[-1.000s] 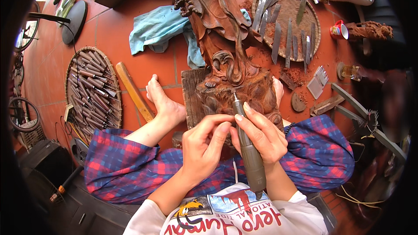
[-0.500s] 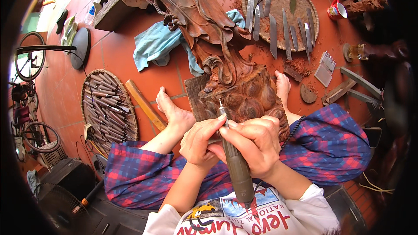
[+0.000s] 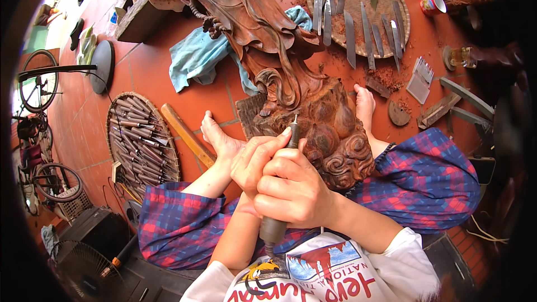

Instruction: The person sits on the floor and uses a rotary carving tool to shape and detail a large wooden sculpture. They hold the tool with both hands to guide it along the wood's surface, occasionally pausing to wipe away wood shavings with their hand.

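A carved wooden statue (image 3: 240, 8) in draped robes lies in front of me, its knobbly carved base (image 3: 330, 134) nearest my hands. Both hands hold a dark rotary carving handpiece (image 3: 273, 230), its thin metal bit pointing away from me over the base; whether it touches the wood I cannot tell. My right hand (image 3: 296, 190) wraps its fingers round the body. Closed beside it, my left hand (image 3: 254, 162) pinches the handpiece near its front end. The handpiece's back end lies against my shirt.
Left, a round basket (image 3: 178, 156) holds several wood-handled chisels, with a wooden mallet (image 3: 187, 134) beside it. Another woven tray (image 3: 407, 36) carries flat blades at the back right. A blue cloth (image 3: 196, 59) lies by the statue. A red cup (image 3: 432, 3) and wooden pieces (image 3: 439, 113) are right.
The handpiece has swung: its bit moved right and away from me, its back end left. My right hand moved left and curled more fully round the body. The view shifted slightly.
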A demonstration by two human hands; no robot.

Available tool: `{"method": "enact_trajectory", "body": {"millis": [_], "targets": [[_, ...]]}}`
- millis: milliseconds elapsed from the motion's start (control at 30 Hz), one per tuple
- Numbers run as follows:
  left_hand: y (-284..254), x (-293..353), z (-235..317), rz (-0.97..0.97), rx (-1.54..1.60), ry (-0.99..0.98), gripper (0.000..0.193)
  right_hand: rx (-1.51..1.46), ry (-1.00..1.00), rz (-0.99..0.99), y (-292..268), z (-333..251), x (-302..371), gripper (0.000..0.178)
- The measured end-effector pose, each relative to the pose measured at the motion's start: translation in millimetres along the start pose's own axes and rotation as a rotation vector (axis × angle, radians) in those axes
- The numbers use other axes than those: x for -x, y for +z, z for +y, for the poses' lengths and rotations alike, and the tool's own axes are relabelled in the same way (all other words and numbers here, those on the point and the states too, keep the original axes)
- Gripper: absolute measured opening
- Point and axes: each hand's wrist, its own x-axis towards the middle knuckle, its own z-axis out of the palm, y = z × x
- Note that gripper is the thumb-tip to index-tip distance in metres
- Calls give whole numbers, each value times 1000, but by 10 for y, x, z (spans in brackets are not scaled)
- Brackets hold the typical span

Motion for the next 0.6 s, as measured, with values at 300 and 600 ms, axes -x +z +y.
{"method": "enact_trajectory", "body": {"millis": [300, 600], "targets": [[52, -40, -166, 36, -65, -31, 34, 183, 44, -1, 155, 39, -146, 12], [269, 2, -158, 96, -45, -90, 36, 174, -41, -74, -33, 188, -63, 11]]}}
